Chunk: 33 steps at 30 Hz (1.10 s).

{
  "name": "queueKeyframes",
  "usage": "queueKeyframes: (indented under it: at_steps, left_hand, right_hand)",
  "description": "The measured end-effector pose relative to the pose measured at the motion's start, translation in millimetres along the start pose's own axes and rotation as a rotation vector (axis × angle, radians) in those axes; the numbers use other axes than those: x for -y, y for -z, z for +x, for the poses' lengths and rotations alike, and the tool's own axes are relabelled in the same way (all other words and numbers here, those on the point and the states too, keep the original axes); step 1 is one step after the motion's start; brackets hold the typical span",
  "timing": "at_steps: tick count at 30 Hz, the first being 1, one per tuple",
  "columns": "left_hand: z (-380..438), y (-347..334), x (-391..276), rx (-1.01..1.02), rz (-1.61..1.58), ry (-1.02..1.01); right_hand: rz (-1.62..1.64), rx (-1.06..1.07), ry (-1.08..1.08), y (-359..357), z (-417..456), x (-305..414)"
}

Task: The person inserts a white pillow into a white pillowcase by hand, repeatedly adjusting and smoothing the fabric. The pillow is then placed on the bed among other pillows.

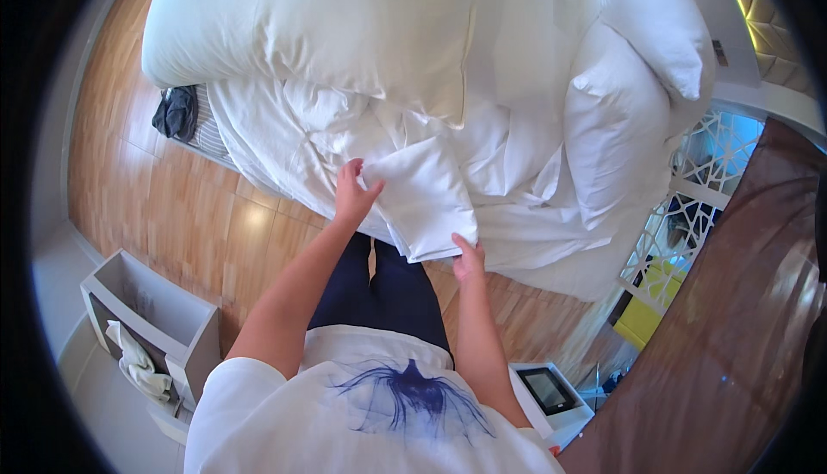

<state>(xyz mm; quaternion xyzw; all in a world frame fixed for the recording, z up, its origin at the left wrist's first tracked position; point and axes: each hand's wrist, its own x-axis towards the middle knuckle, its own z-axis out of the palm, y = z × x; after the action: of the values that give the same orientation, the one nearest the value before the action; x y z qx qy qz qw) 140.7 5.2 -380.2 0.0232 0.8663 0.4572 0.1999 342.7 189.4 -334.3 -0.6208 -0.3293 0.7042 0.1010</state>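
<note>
A folded white cloth (426, 196), flat and layered, is held at the near edge of a bed in front of me. My right hand (468, 259) pinches its near right corner, thumb on top. At its left edge is my left hand (354, 195), with thumb and fingers apart; whether the fingertips touch the fabric is hard to tell. Under and around the cloth lies a rumpled white sheet (271, 125). Beyond it, a thick white duvet (310, 21) is bunched across the bed.
White pillows (617, 118) lie at the right. Dark crumpled fabric (176, 113) rests on the striped mattress corner (210, 125). An open grey drawer unit (152, 319) stands left on the wood floor (187, 215). A bedside table (555, 425), lattice screen (685, 215) and brown curtain (723, 306) are right.
</note>
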Motion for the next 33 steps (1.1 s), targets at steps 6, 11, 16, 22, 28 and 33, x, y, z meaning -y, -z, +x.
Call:
queueKeyframes:
  at_steps: [6, 11, 16, 22, 28, 33]
  left_hand:
    - [34.2, -3.8, -48.8, 0.426, 0.335, -0.079]
    - [33.9, -30.0, 1.5, 0.711, 0.179, 0.063]
    - [-20.4, -14.7, -10.5, 0.879, -0.341, 0.342]
    - [-45.2, 18.3, -8.7, 0.729, -0.168, 0.259]
    - [-11.5, 61.8, -88.4, 0.606, -0.375, 0.057]
    - [13.5, 100.4, -120.2, 0.612, -0.893, 0.006]
  right_hand:
    - [-0.157, -0.117, 0.098, -2.3, -29.0, 13.9]
    - [-0.077, -0.020, 0.226, -6.8, -86.1, 72.9]
    - [-0.316, 0.182, 0.435, 20.2, -98.0, 114.2]
    - [-0.648, 0.474, 0.618, -23.0, -122.0, 175.4]
    - [-0.698, 0.752, 0.664, -73.9, -160.4, 212.2]
    - [-0.497, 0.910, 0.752, -94.2, -190.5, 245.8]
